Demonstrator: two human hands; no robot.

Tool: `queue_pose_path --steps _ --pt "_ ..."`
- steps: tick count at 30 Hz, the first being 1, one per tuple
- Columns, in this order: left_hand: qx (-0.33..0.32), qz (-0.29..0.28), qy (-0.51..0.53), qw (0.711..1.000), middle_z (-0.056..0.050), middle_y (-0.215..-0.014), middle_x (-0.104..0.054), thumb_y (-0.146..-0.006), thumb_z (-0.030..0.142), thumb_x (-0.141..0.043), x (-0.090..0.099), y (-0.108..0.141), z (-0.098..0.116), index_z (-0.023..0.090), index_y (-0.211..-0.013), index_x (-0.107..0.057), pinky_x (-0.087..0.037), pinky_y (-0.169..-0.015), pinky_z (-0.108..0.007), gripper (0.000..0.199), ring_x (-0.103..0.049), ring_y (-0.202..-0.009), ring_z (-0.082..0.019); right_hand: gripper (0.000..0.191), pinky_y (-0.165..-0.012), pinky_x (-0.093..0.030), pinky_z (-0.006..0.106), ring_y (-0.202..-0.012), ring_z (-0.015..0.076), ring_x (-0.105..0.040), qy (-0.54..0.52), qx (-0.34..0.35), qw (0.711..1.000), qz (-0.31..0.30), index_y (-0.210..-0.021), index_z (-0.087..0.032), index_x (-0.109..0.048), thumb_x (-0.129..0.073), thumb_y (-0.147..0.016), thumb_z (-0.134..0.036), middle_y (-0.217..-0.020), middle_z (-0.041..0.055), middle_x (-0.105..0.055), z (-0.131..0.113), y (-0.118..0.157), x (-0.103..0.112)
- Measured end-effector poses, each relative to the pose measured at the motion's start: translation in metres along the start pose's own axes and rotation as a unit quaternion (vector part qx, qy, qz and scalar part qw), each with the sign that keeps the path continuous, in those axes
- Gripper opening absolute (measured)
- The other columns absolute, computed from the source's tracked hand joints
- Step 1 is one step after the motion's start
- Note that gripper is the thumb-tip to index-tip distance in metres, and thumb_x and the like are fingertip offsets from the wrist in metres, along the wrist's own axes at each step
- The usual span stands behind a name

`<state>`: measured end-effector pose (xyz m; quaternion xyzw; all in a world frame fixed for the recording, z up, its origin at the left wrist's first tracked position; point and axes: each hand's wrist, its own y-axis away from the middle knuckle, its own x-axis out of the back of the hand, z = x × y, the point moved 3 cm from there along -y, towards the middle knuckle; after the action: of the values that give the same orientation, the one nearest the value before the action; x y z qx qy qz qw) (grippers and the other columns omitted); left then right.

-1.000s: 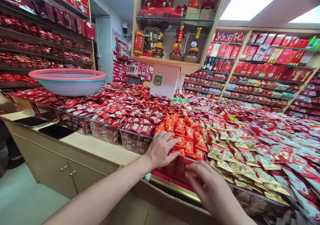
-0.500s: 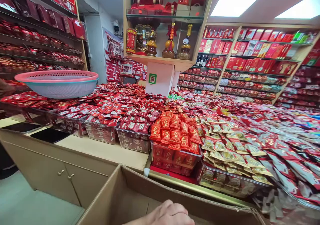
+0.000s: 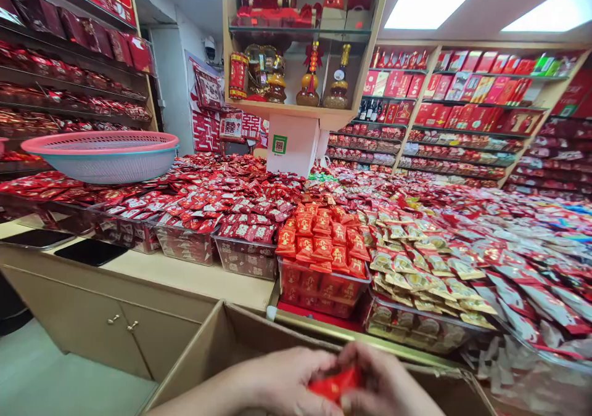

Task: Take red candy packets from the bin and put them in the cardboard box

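Note:
My left hand [image 3: 282, 382] and my right hand [image 3: 383, 385] meet at the bottom edge of the view, above an open cardboard box [image 3: 208, 354]. Together they grip a bunch of small red candy packets [image 3: 335, 384], blurred and half hidden by my fingers. Straight ahead stands a clear bin [image 3: 324, 283] piled with orange-red packets [image 3: 319, 240]. It sits apart from my hands, beyond the box's far wall.
Clear bins of red packets [image 3: 231, 216] and gold-green packets [image 3: 416, 268] cover the counter. A pink-rimmed mesh basket [image 3: 99, 154] sits at the left. Two dark phones [image 3: 90, 251] lie on the beige countertop. Shelves of red boxes [image 3: 462, 95] line the walls.
My hands left the bin of orange-red packets and drew back over the cardboard box; they now hold red packets. The view shifted down and back, bringing the box into sight.

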<state>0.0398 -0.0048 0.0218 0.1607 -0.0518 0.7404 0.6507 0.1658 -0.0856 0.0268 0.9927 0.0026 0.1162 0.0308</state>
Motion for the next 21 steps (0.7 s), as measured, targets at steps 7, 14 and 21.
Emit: queue_pose_path --steps 7,14,21 --pt "-0.01 0.021 0.236 0.972 -0.008 -0.089 -0.061 -0.081 0.04 -0.047 -0.001 -0.011 0.016 0.018 -0.109 -0.052 -0.037 -0.051 -0.017 0.036 -0.059 -0.055 -0.009 0.029 -0.048 -0.036 0.019 -0.05 0.0071 -0.05 -0.16 0.016 0.98 0.115 -0.082 -0.015 -0.055 -0.064 -0.069 -0.039 -0.058 -0.0024 -0.06 0.005 -0.015 0.02" --pt "0.011 0.066 0.364 0.929 -0.012 -0.093 -0.062 -0.084 0.037 -0.044 -0.003 -0.008 -0.001 0.017 -0.11 -0.053 -0.038 -0.053 -0.018 0.034 -0.063 -0.066 -0.013 0.026 -0.058 -0.044 0.025 -0.06 0.0123 -0.057 -0.192 -0.004 0.979 0.076 -0.082 -0.014 -0.056 -0.062 -0.072 -0.037 -0.068 0.0023 -0.063 0.017 -0.015 0.008" --pt "0.11 0.073 0.471 0.872 -0.013 -0.095 -0.062 -0.081 0.052 -0.038 0.002 -0.003 -0.011 0.013 -0.105 -0.051 -0.044 -0.055 -0.022 0.048 -0.064 -0.068 -0.018 0.007 -0.066 -0.049 0.024 -0.074 0.0151 -0.059 0.068 0.184 0.95 0.242 -0.081 -0.02 -0.058 -0.056 -0.077 -0.026 -0.079 0.004 -0.062 0.011 -0.004 0.02"
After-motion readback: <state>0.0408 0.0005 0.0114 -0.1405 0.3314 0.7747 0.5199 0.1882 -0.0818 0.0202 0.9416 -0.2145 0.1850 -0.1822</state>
